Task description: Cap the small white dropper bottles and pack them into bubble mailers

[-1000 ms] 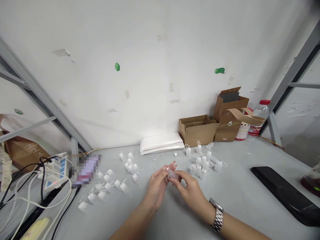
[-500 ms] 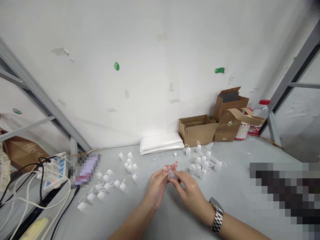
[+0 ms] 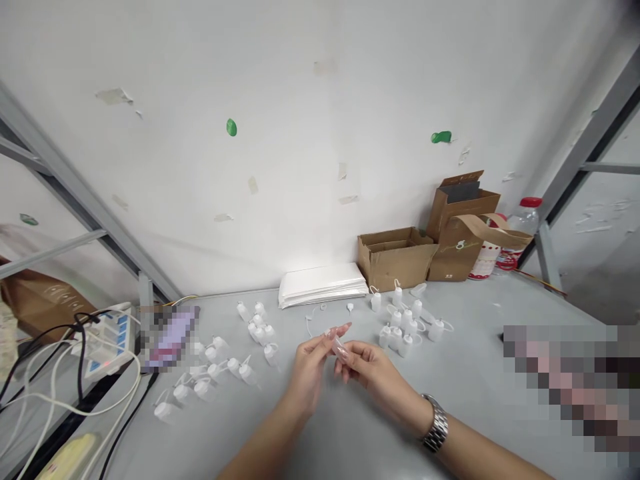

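We grip one small translucent bottle (image 3: 340,349) in both hands, lower centre of frame.
Left hand (image 3: 307,370) closes on its upper end, right hand (image 3: 377,377) pinches the body, likely steadying it from two sides; fingers hide its tip from us. Bottle groups at lower left (image 3: 203,388) and right of centre (image 3: 407,345) probably sit aside for elbow room.

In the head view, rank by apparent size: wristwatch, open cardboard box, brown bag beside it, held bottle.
1. Cardboard box and brown bag: too alike to rank
2. Wristwatch
3. Held bottle, partly covered
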The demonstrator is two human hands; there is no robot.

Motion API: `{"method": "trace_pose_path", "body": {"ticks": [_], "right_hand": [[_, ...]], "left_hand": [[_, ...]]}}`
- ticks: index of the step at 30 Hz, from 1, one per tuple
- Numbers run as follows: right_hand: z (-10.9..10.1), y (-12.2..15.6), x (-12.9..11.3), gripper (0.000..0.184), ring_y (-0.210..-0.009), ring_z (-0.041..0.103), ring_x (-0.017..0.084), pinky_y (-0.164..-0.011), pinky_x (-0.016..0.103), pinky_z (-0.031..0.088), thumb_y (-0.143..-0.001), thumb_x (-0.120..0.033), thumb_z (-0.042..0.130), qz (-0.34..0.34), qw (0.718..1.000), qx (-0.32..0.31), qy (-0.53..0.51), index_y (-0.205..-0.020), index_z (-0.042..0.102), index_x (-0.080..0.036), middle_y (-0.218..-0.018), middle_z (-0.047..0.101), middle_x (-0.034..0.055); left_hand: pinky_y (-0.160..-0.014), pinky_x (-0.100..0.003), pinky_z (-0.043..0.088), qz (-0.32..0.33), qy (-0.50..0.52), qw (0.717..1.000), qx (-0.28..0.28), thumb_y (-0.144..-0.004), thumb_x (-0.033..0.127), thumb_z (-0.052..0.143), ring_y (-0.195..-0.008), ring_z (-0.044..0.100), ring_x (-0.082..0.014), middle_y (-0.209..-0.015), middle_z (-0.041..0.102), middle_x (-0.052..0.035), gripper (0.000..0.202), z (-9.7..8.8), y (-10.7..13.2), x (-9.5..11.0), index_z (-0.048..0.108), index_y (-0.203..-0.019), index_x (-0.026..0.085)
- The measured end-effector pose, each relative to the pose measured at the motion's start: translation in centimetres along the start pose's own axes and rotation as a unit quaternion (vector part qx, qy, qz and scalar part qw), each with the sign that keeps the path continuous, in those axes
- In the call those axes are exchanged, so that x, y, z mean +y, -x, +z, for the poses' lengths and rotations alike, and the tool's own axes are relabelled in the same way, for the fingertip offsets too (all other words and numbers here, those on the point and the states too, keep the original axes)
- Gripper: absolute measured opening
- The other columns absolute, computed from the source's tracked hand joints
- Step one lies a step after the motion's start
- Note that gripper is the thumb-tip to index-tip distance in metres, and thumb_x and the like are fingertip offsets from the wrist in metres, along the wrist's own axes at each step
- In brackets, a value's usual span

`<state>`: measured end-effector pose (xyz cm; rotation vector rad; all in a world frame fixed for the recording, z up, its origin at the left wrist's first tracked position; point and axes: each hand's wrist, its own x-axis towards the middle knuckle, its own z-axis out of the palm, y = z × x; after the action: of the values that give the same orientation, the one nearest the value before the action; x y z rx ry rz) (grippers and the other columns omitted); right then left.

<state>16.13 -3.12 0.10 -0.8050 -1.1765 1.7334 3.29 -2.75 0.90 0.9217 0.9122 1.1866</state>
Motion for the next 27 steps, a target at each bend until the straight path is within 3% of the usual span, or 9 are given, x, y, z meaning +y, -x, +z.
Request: {"method": "trace_pose_path", "body": {"ticks": [7, 13, 18, 24, 27], "right_hand": [[-0.2, 0.0, 0.5, 0.029, -0.053, 0.048, 0.008, -0.057, 0.023, 0.036, -0.072, -0.041, 0.064, 0.023, 0.993, -0.032, -0.108, -0.071, 0.063, -0.012, -0.065, 0.061, 0.0027], [0.0, 0.1, 0.7, 0.031, -0.048, 0.050, 0.008, -0.052, 0.022, 0.036, -0.074, -0.040, 0.062, 0.060, 0.979, -0.062, -0.182, -0.067, 0.062, -0.010, -0.058, 0.062, 0.0054], [-0.1, 0.0, 0.7, 0.035, -0.046, 0.051, 0.010, -0.051, 0.023, 0.036, -0.075, -0.044, 0.058, 0.080, 0.979, -0.054, -0.181, -0.073, 0.063, -0.010, -0.052, 0.061, 0.0046], [-0.1, -0.1, 0.6, 0.029, -0.056, 0.052, 0.010, -0.060, 0.025, 0.039, -0.071, -0.042, 0.064, 0.006, 0.999, 0.011, -0.037, -0.081, 0.063, -0.015, -0.070, 0.063, 0.0021], [-0.1, 0.0, 0.1, 0.030, -0.056, 0.049, 0.010, -0.060, 0.024, 0.038, -0.070, -0.044, 0.064, 0.009, 0.999, 0.025, -0.044, -0.073, 0.063, -0.013, -0.069, 0.062, 0.0026]], "left_hand": [[-0.092, -0.036, 0.036, -0.043, 0.039, 0.998, -0.006, -0.074, 0.044, 0.056, -0.108, 0.051, -0.0269, -0.112, 0.061, -0.0135, 0.036, 0.1, -0.1, 0.4, 0.068, -0.090, 0.013], [-0.091, -0.034, 0.037, -0.053, 0.073, 0.996, -0.012, -0.074, 0.038, 0.059, -0.112, 0.049, -0.0237, -0.108, 0.064, -0.0115, 0.038, -0.2, -0.2, 0.3, 0.061, -0.106, 0.018], [-0.090, -0.032, 0.039, -0.051, 0.105, 0.993, -0.012, -0.073, 0.035, 0.061, -0.102, 0.056, -0.0213, -0.102, 0.066, -0.0104, 0.031, -0.4, -0.5, 0.0, 0.065, -0.096, 0.016], [-0.085, -0.034, 0.041, 0.014, 0.007, 0.999, 0.042, -0.073, 0.037, 0.059, -0.096, 0.057, -0.0220, -0.103, 0.063, -0.0128, 0.031, -0.6, -0.8, -0.5, 0.063, -0.091, 0.012], [-0.083, -0.033, 0.041, 0.114, -0.074, 0.986, 0.096, -0.074, 0.034, 0.058, -0.097, 0.055, -0.0202, -0.103, 0.061, -0.0096, 0.024, -0.7, -0.9, -0.9, 0.058, -0.090, 0.016]]}}
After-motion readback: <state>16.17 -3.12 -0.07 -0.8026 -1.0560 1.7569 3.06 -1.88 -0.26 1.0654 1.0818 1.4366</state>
